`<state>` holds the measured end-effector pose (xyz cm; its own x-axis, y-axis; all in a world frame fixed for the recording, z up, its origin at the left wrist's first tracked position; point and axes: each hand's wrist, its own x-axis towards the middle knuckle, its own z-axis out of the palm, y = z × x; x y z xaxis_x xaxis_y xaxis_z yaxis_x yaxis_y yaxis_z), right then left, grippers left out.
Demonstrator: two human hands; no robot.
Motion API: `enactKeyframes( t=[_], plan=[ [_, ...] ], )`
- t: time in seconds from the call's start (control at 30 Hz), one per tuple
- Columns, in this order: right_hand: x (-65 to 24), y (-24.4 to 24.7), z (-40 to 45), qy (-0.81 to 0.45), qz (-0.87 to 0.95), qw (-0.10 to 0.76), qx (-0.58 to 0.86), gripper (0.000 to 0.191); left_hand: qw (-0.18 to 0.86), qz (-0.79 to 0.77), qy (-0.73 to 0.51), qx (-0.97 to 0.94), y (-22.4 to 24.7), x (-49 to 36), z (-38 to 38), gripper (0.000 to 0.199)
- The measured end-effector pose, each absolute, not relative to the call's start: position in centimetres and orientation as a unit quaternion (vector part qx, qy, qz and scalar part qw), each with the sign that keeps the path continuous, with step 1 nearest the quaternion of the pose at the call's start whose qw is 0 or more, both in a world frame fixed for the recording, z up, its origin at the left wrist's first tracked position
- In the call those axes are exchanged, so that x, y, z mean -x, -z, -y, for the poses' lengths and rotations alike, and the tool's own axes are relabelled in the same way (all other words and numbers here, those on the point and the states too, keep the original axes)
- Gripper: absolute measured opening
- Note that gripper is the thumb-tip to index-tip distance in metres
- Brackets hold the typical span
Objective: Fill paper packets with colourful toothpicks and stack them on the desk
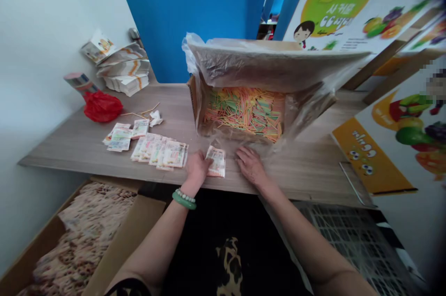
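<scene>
My left hand (197, 167), with a green bangle and a beaded bracelet at the wrist, is closed with thumb and fingers on the edge of a small printed packet (216, 162) near the table's front edge. Flat on the tabletop to the right of that packet lies my right hand (251, 167), its fingers stretched out and holding nothing I can see. Left of my left hand, several similar packets (158, 151) overlap in a row. Behind both hands stands a cardboard box lined with clear plastic (244, 66), containing many thin pink, green, yellow and orange sticks (245, 110).
At the table's left are a red plastic bag (102, 106), crumpled white paper (156, 118), loose sticks and stacked flat cartons (127, 68). An open box full of small packets (87, 231) sits below, left. Large printed cartons (393, 142) stand at right.
</scene>
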<state>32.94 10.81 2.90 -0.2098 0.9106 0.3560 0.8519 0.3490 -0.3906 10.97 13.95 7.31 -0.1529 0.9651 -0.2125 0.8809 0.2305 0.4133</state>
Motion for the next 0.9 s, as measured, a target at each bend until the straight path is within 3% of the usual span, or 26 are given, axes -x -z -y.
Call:
enactKeyframes(
  t=[0.1,0.2,0.4,0.47,0.57,0.73,0.9],
  plan=[
    [-32.5,-3.4,-10.3,-0.032,0.756,0.339,0.56,0.033,0.257,-0.744,-0.148,-0.598,-7.0,-9.8,-14.1,0.019],
    [-31.0,-4.7,-10.9,-0.033,0.749,0.357,0.557,0.038,0.269,-0.69,-0.252,-0.623,-6.8,-9.1,-13.6,0.022],
    [-28.6,-6.4,-14.8,-0.096,0.725,0.264,0.629,0.057,0.365,-0.621,-0.424,-0.549,-6.8,-8.1,-12.5,0.022],
    [-29.0,-6.0,-15.0,-0.113,0.744,0.202,0.627,0.049,0.431,-0.579,-0.463,-0.515,-7.1,-7.4,-12.2,0.015],
    [-30.3,-5.0,-14.0,-0.106,0.794,0.133,0.583,0.036,0.509,-0.546,-0.484,-0.457,-7.9,-6.4,-12.0,0.031],
    [-31.4,-4.4,-11.6,-0.064,0.821,0.107,0.558,0.032,0.512,-0.523,-0.53,-0.428,-9.4,-7.6,-12.3,0.029],
    [-30.3,-4.7,-10.4,-0.062,0.811,0.129,0.568,0.032,0.503,-0.42,-0.492,-0.573,-11.3,-13.3,-15.3,0.019]
  ],
)
